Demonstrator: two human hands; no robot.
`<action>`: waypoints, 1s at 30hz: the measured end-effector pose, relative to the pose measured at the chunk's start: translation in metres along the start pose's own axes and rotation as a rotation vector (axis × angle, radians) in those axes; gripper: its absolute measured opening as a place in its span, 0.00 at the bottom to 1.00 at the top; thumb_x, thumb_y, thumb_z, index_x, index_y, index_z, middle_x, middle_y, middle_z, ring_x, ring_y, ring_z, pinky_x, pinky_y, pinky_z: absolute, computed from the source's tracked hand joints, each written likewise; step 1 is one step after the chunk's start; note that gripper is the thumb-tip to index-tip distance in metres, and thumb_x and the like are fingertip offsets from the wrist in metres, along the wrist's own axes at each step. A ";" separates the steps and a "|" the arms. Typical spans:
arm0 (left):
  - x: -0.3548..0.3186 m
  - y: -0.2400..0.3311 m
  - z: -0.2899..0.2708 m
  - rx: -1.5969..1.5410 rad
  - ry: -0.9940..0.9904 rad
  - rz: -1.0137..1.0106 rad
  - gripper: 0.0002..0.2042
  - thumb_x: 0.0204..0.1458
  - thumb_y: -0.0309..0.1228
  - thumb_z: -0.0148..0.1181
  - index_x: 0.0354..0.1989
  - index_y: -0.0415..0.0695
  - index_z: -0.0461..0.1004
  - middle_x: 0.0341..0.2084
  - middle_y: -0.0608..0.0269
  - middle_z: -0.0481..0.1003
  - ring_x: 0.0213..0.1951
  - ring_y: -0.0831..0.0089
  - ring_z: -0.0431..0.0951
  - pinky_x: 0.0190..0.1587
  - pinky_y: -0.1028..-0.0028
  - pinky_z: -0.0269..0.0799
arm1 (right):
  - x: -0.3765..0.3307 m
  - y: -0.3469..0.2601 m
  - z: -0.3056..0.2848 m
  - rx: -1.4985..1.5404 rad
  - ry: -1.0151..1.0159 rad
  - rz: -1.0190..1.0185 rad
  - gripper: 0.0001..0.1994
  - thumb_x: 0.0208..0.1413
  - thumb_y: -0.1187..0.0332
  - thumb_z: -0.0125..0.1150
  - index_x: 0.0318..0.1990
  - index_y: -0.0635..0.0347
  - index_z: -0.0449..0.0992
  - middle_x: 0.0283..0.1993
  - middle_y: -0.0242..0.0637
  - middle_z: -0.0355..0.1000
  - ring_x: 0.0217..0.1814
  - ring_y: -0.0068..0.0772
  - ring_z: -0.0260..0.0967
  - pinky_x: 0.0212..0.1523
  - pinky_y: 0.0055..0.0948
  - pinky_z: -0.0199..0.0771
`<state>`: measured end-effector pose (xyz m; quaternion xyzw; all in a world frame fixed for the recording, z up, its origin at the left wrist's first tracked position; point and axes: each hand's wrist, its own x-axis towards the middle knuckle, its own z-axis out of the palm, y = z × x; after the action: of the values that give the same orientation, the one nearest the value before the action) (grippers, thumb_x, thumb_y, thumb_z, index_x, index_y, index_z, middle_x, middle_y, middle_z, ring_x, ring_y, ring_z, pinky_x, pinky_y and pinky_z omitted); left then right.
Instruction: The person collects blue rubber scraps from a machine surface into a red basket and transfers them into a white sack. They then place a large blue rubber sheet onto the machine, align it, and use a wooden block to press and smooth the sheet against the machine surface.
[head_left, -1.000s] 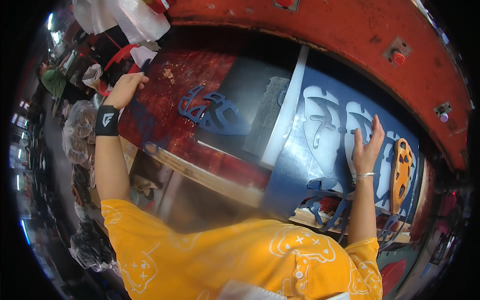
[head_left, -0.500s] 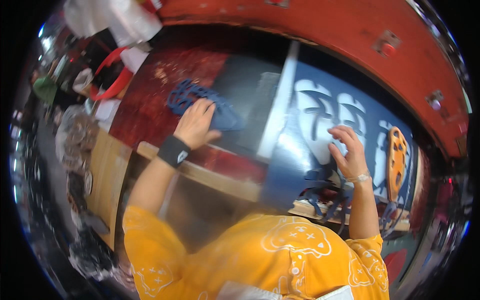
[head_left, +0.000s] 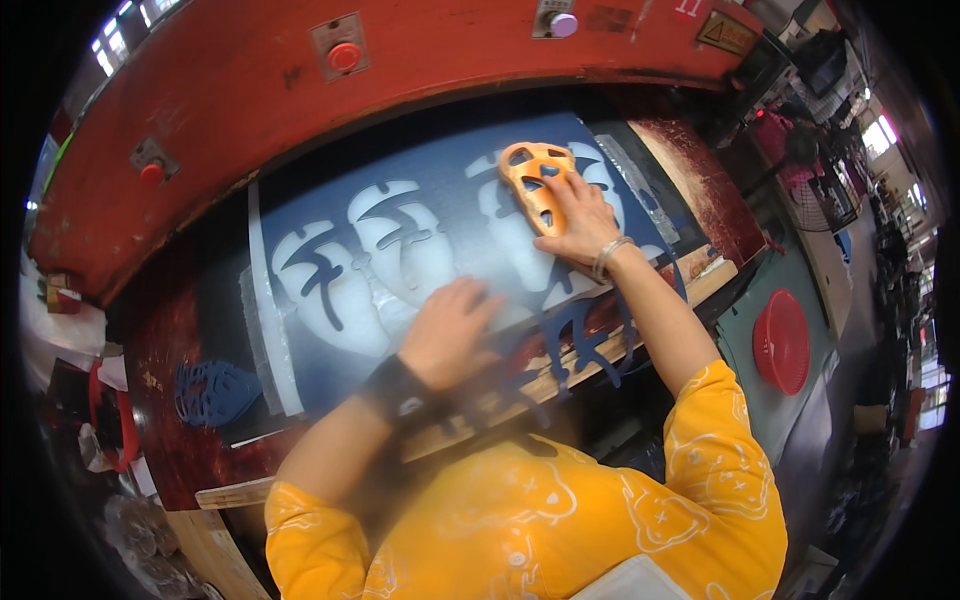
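Observation:
My right hand [head_left: 580,222] grips an orange sole-shaped cutting die [head_left: 543,210] by its near side, fingers over the frame and thumb at the lower end. The die has several openings and lies at the right part of a blue sheet [head_left: 350,155]. White sole-shaped gaps [head_left: 405,240] with dark blue strips across them show in the sheet. My left hand [head_left: 450,330], blurred, hovers over the front of the sheet, open and holding nothing, thumb apart from the fingers. Blue strips of scrap [head_left: 575,345] hang over the front edge between my arms.
A stack of cut blue pieces [head_left: 215,392] lies on the dark red board at the left. Behind stands a red machine beam [head_left: 250,85] with a red push button [head_left: 344,57]. A wooden rail [head_left: 715,278] runs along the front; a red basket [head_left: 781,342] sits at the right.
The view has swung to the right. My left hand has left the cut blue pieces and come over the blue sheet. My right hand has moved right and taken hold of the orange cutting die.

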<state>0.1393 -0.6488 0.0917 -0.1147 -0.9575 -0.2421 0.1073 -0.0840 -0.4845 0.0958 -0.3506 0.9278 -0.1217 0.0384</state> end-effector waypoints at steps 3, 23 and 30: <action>0.028 0.017 0.018 0.253 -0.053 -0.088 0.34 0.37 0.35 0.71 0.58 0.52 0.65 0.53 0.55 0.65 0.56 0.54 0.64 0.54 0.61 0.63 | 0.009 0.005 -0.014 0.063 -0.027 -0.012 0.46 0.27 0.52 0.68 0.63 0.44 0.61 0.66 0.47 0.53 0.63 0.54 0.55 0.62 0.45 0.58; 0.038 0.125 0.039 0.026 0.266 0.147 0.12 0.37 0.25 0.57 0.34 0.50 0.76 0.20 0.63 0.70 0.25 0.61 0.72 0.30 0.64 0.65 | -0.025 0.027 -0.138 1.139 -0.282 -0.226 0.35 0.45 0.61 0.62 0.63 0.63 0.61 0.58 0.42 0.66 0.55 0.28 0.64 0.53 0.24 0.64; -0.007 0.171 0.139 -0.377 -0.252 -0.181 0.14 0.51 0.35 0.56 0.44 0.44 0.77 0.31 0.54 0.75 0.39 0.57 0.74 0.41 0.61 0.67 | -0.016 -0.011 -0.097 0.935 -0.330 -0.213 0.36 0.38 0.61 0.66 0.59 0.62 0.67 0.49 0.42 0.70 0.46 0.27 0.68 0.49 0.25 0.68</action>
<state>0.1716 -0.4357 0.0459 -0.0759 -0.9075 -0.4091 -0.0584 -0.0797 -0.4625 0.1926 -0.4033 0.7145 -0.4703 0.3249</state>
